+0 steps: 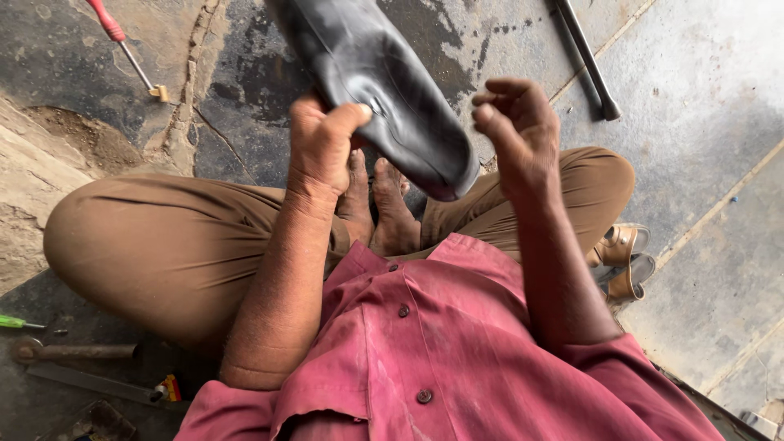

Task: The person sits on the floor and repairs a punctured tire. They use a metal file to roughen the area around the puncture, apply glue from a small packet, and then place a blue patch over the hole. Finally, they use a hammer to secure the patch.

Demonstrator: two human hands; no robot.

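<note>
A flattened black rubber inner tube point(384, 90) hangs in front of me, running from the top of the view down over my bare feet point(380, 204). My left hand point(322, 143) grips its left edge, thumb pressed on the rubber. To the right of the tube my right hand point(514, 131) is raised, fingers loosely curled; it holds nothing that I can see and does not touch the tube. I sit cross-legged in brown trousers point(163, 245) and a red shirt point(441, 351).
A red-handled tool point(126, 49) lies on the cracked concrete floor at the top left. A dark metal bar point(588, 57) lies top right. Sandals point(625, 261) sit by my right knee. A hammer point(73, 353), a green-handled tool point(16, 322) and a flat file lie lower left.
</note>
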